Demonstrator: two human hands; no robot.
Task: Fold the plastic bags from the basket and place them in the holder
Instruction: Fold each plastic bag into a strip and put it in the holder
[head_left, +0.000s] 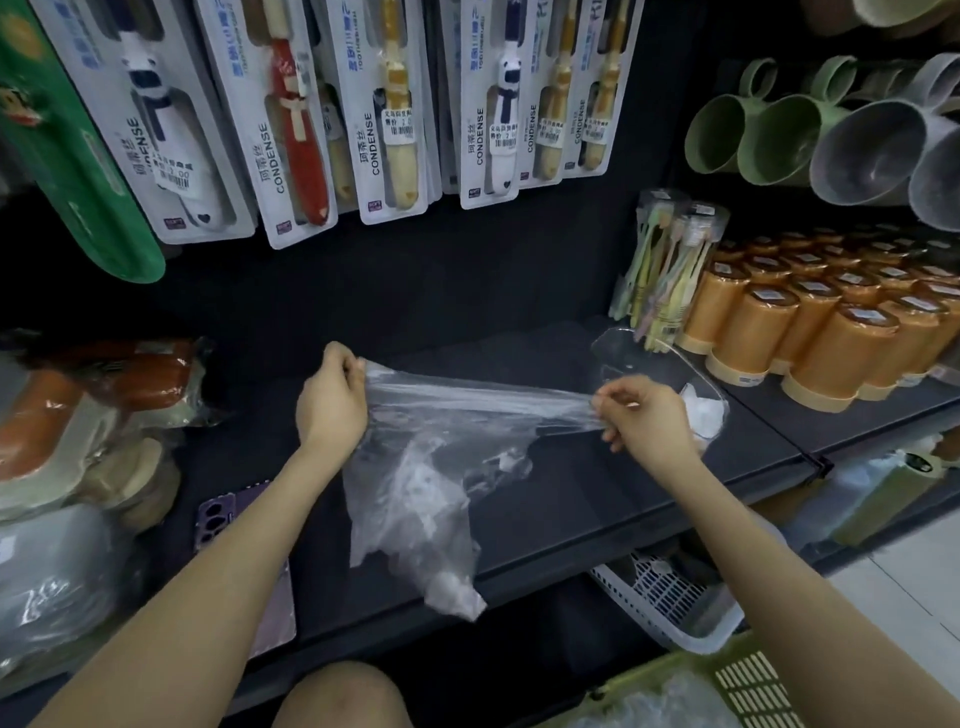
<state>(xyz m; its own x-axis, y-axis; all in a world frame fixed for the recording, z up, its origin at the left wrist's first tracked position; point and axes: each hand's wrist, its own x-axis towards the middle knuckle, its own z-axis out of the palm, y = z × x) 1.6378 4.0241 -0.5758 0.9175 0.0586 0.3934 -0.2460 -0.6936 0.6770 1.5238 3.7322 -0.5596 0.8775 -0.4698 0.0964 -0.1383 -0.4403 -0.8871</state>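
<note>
the left hand (332, 400) pinches one end of the clear plastic bag (415, 499) and the right hand (647, 415) pinches the other, fingers curled on the film. the top edge runs taut between the grips and the rest hangs below them. the clear holder (618, 364) sits just behind the right grip, and the green basket (748, 680) is well below it.

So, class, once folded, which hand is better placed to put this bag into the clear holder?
Probably the right hand: it pinches the bag just beside the clear holder, while the left hand grips the bag's other end, farther off.
</note>
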